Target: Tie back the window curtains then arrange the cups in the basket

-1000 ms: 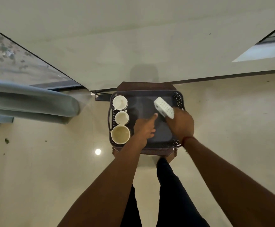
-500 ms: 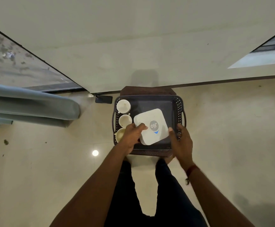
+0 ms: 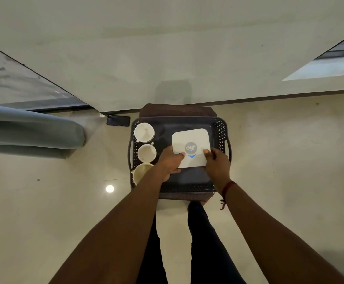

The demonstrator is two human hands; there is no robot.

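**Both hands hold the white box in the basket**

The pale floor [image 3: 44, 222] surrounds the basket [image 3: 221, 128]. A grey curtain [image 3: 29, 130] hangs in gathered folds well to the left of the basket; whether it is tied cannot be told. The dark basket sits on a brown stool [image 3: 177, 110], which shows beyond its far and near edges. Inside the basket, toward its right side, is a white box [image 3: 191, 138]. The left hand [image 3: 170, 161] and right hand [image 3: 217, 162] each grasp the box's near edge, thumbs on top. Along the basket's left wall, inside, stand a far cup [image 3: 144, 132], a middle cup [image 3: 146, 153] and a near cup [image 3: 140, 174], all mouth up. A dark phone [image 3: 118, 120] lies on the floor just beyond the basket's far left corner. A red thread [image 3: 226, 187] circles the right wrist above the basket's near edge.
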